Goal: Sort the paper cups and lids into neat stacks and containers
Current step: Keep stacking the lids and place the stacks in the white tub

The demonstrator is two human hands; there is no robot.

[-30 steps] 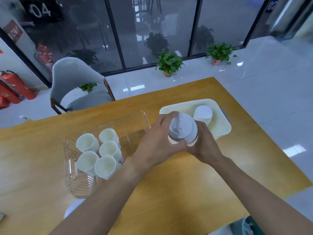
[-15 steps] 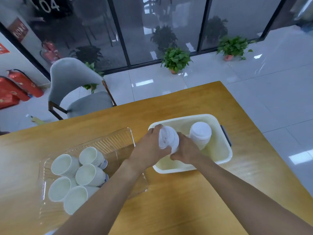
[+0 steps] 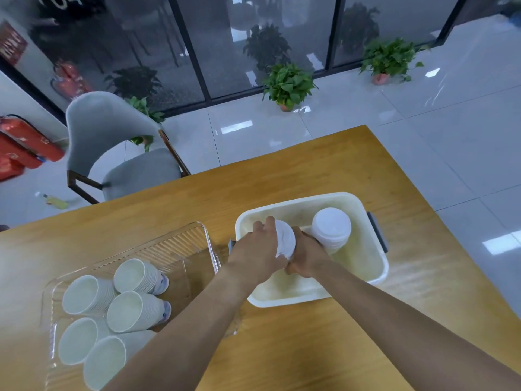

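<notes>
While both hands [image 3: 255, 251] clasp it, the lid stack [image 3: 285, 240] sits between them.

Office lobby: glass partition wall [image 3: 253, 38], tiled floor [image 3: 423, 136], fire extinguishers [image 3: 25, 148], potted plants [image 3: 287, 83].

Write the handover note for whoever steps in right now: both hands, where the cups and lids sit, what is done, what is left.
Left hand and right hand: both grip one stack of white plastic lids, held inside the cream plastic tub.
A second white lid stack stands in that tub, just right of the held one.
Five stacks of white paper cups lie in the clear ribbed plastic tray on the wooden table.
Done: cups nested and trayed, one lid stack placed.
Left: set the held stack down and let go.
</notes>
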